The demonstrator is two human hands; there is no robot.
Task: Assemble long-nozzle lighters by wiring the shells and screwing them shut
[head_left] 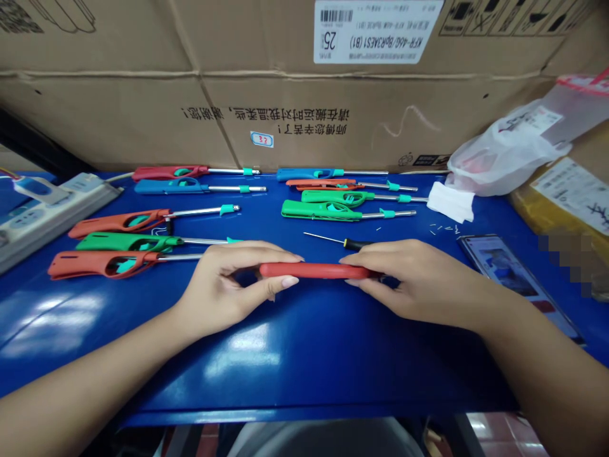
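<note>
Both of my hands hold a red utility lighter level above the front of the table, its handle seen edge-on. My left hand pinches the left end between thumb and fingers. At the other end, my right hand grips it the same way and hides whatever extends there. Just behind the right fingers lies a small screwdriver with a black and yellow handle. Beyond my left hand rest an orange lighter and a green lighter, both with metal tubes and teal parts.
More lighters, including a blue one and a green one, lie in rows on the blue table. A power strip sits left. At right are a phone, white paper and a plastic bag. A cardboard box stands behind.
</note>
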